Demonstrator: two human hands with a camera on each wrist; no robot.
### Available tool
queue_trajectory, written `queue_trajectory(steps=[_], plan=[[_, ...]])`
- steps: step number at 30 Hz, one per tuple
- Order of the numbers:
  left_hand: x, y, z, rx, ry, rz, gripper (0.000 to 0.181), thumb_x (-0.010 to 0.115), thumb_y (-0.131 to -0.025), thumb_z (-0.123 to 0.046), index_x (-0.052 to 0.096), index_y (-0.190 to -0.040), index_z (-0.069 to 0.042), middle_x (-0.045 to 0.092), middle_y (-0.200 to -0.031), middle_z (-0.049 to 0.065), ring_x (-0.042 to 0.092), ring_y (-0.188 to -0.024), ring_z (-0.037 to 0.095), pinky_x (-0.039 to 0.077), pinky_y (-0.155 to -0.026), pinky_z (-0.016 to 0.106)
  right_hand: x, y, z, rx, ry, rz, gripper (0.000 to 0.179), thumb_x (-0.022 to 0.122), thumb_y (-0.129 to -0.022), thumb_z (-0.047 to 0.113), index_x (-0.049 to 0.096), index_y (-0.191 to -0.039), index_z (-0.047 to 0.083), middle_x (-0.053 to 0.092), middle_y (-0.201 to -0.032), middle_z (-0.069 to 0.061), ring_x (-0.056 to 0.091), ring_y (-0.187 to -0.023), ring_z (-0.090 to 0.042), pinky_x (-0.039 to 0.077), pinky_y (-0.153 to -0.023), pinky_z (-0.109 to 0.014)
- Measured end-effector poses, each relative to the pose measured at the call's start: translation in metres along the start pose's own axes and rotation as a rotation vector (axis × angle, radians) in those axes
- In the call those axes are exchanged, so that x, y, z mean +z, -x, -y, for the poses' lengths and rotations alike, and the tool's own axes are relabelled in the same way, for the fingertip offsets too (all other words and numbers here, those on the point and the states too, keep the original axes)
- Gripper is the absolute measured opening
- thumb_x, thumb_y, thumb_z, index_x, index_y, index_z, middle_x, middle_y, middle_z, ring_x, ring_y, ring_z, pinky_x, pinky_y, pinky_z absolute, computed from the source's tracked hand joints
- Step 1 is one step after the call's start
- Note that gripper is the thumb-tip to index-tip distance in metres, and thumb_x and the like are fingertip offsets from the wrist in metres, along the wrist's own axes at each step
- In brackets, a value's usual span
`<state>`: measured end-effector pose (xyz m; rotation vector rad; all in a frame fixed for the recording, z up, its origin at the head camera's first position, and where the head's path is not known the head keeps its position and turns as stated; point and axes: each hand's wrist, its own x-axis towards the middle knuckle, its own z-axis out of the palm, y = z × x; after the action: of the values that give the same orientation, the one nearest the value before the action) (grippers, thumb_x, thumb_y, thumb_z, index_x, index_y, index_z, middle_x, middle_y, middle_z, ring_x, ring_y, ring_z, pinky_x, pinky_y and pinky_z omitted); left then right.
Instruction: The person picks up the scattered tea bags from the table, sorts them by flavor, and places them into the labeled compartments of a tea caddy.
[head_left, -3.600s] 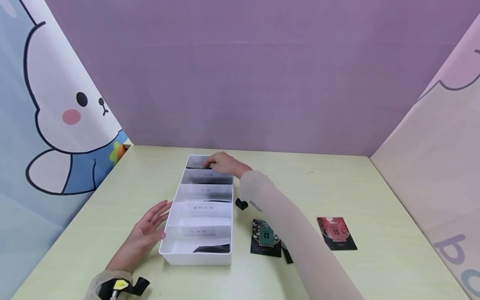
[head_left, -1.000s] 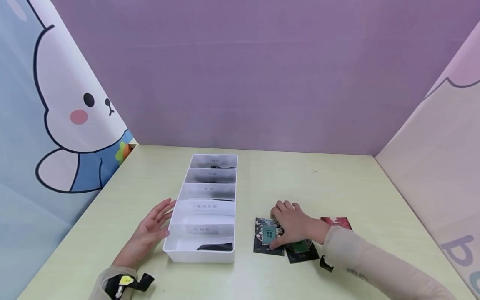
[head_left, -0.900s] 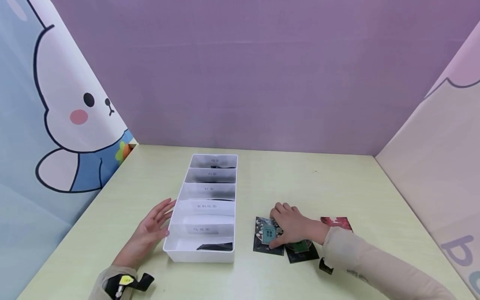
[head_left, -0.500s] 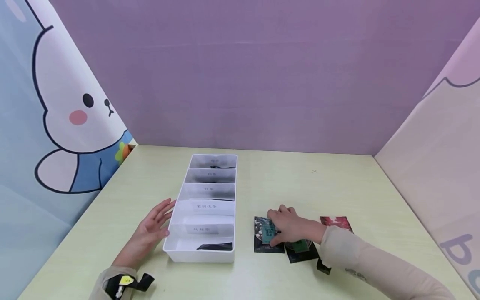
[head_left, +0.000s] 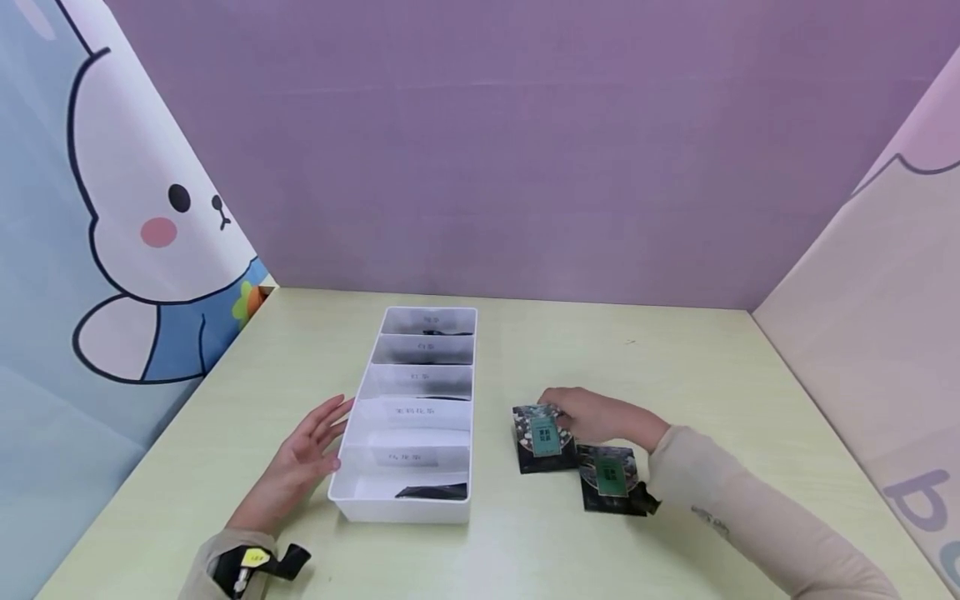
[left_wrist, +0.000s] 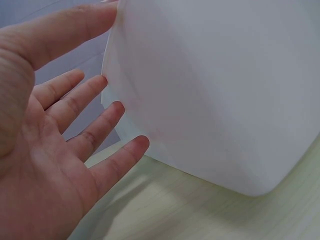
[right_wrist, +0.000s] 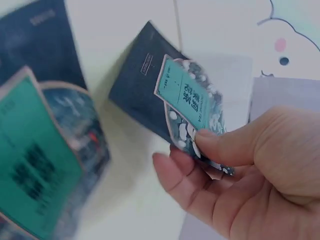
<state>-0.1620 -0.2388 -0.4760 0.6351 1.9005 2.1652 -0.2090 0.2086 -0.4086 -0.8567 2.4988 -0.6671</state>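
Note:
Between thumb and fingers, my right hand (head_left: 596,414) pinches a dark tea sachet (right_wrist: 145,80) with a teal label, lifted slightly and tilted. A second tea sachet (head_left: 603,500), with a green label, lies just to its right, near the sleeve. My left hand (head_left: 296,467) has its fingers spread and nearly straight. Its fingertips touch the left side of a white divided box (left_wrist: 210,90). Labelled compartments run front to back in the box, and dark sachets show in several of them. The fourth compartment from the back (head_left: 412,433) shows no sachet.
A pale wooden table (head_left: 525,550) carries everything. The purple back panel (head_left: 510,167) and printed side panels (head_left: 885,317) enclose it. A black strap with a yellow tag (head_left: 255,560) sits on the left wrist.
From the far end of the box my right hand came to the sachets, then picked up the teal-labelled one. The red sachet is now hidden by the right arm. My left hand stays by the box.

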Motion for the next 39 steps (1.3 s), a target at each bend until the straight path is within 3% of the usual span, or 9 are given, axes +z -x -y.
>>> queue_trajectory(steps=[2, 5, 9, 16, 22, 31, 39], plan=[[0.0, 0.0, 0.0, -0.017, -0.01, -0.009, 0.076, 0.054, -0.093, 0.01, 0.017, -0.158, -0.006, 0.04, -0.15, -0.015, 0.045, -0.131, 0.003, 0.042, -0.102, 0.021, -0.006, -0.001, -0.001, 0.014, -0.018, -0.021, 0.032, 0.047, -0.099, -0.008, 0.053, -0.131, -0.004, 0.059, -0.125, -0.015, 0.061, -0.102, -0.024, 0.054, -0.085, -0.039], [0.0, 0.0, 0.0, -0.037, -0.023, -0.022, 0.075, 0.055, -0.094, 0.008, 0.019, -0.158, -0.01, 0.038, -0.151, -0.014, 0.044, -0.131, 0.003, 0.042, -0.102, 0.02, -0.013, -0.004, -0.003, 0.043, -0.044, -0.044, 0.035, 0.047, -0.1, -0.008, 0.051, -0.135, -0.005, 0.056, -0.13, -0.02, 0.064, -0.083, -0.02, 0.055, -0.073, -0.033], [0.0, 0.001, 0.0, -0.022, -0.02, -0.017, 0.075, 0.055, -0.094, 0.009, 0.02, -0.158, -0.01, 0.036, -0.155, -0.009, 0.043, -0.132, 0.004, 0.041, -0.103, 0.021, -0.021, -0.006, -0.005, 0.071, -0.07, -0.059, 0.037, 0.047, -0.1, -0.008, 0.05, -0.137, -0.005, 0.053, -0.134, -0.023, 0.062, -0.067, -0.016, 0.054, -0.067, -0.029], [0.001, 0.001, 0.0, -0.021, -0.014, -0.017, 0.077, 0.055, -0.093, 0.01, 0.017, -0.158, -0.007, 0.036, -0.153, -0.01, 0.043, -0.133, 0.004, 0.041, -0.103, 0.021, -0.029, -0.008, -0.003, 0.058, -0.085, -0.077, 0.037, 0.048, -0.099, -0.009, 0.051, -0.135, -0.003, 0.055, -0.131, -0.022, 0.062, -0.065, -0.016, 0.057, -0.067, -0.034], [0.001, 0.001, 0.0, -0.058, -0.023, -0.036, 0.079, 0.056, -0.093, 0.008, 0.012, -0.158, -0.004, 0.036, -0.153, -0.011, 0.043, -0.132, 0.004, 0.042, -0.103, 0.021, -0.039, -0.008, 0.003, 0.022, -0.107, -0.128, 0.035, 0.05, -0.097, -0.01, 0.049, -0.13, 0.001, 0.058, -0.102, -0.013, 0.063, -0.064, -0.022, 0.057, -0.068, -0.044], [0.0, 0.0, -0.001, -0.091, -0.032, -0.046, 0.079, 0.057, -0.094, 0.006, 0.012, -0.158, -0.005, 0.035, -0.154, -0.01, 0.044, -0.131, 0.002, 0.042, -0.102, 0.021, -0.049, -0.017, 0.01, -0.022, -0.107, -0.198, 0.036, 0.058, -0.093, -0.011, 0.053, -0.126, 0.001, 0.056, -0.088, -0.009, 0.064, -0.063, -0.017, 0.058, -0.064, -0.032], [0.0, 0.001, -0.001, -0.095, -0.04, -0.051, 0.078, 0.056, -0.094, 0.007, 0.014, -0.159, -0.007, 0.036, -0.153, -0.011, 0.044, -0.131, 0.002, 0.042, -0.102, 0.021, -0.057, -0.027, 0.022, -0.054, -0.172, -0.257, 0.031, 0.064, -0.089, -0.011, 0.059, -0.117, 0.002, 0.056, -0.081, -0.01, 0.065, -0.064, -0.02, 0.06, -0.064, -0.04]])
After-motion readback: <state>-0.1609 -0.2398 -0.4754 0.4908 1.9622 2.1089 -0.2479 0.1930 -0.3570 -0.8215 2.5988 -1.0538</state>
